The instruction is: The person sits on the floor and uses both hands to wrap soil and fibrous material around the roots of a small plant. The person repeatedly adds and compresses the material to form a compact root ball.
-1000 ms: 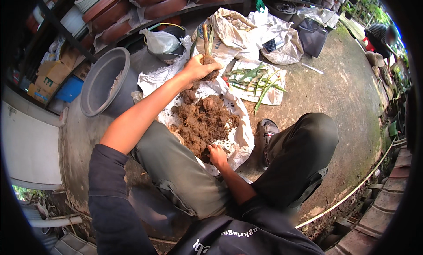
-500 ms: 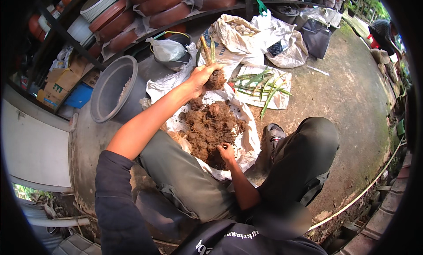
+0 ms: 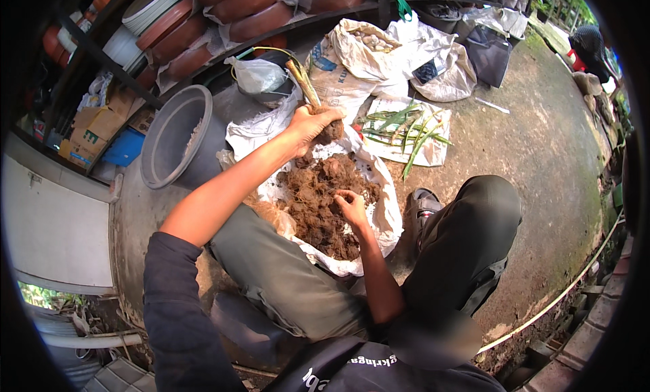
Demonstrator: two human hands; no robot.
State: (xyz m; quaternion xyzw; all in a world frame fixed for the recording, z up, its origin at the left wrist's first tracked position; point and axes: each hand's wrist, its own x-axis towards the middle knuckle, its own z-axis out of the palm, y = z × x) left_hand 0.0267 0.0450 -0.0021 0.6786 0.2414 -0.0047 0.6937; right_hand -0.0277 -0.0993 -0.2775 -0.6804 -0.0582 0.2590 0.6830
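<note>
Your left hand [image 3: 310, 124] has its grip closed around the rooted base of a plant cutting [image 3: 306, 87], its pale green stalk pointing up and away from you, over the far edge of the white sack [image 3: 382, 209] spread on the ground. Your right hand [image 3: 352, 206] rests on the heap of brown coconut fibre [image 3: 315, 202] in that sack, fingers curled loosely into the fibre; you cannot tell whether they pinch anything.

Just left of the sack a grey plastic tub [image 3: 172, 138] leans on its side, mouth toward you. Behind your left hand sits a knotted clear plastic bag [image 3: 257, 74], and further back an open printed sack [image 3: 352, 53] with pale lumps inside. To the right of the cutting, loose green leaves [image 3: 406, 124] lie on a white sheet [image 3: 426, 151]. Stacked terracotta pots [image 3: 244, 6] line the shelf at the top; cardboard boxes [image 3: 98, 121] and a blue container [image 3: 125, 148] crowd the left. Your knees [image 3: 474, 216] bracket the sack, and your shoe [image 3: 423, 206] sits just beside its right edge.

Compared with half a second ago, your left hand has lifted the cutting slightly higher and further left, while your right hand has shifted up the heap toward its middle.
</note>
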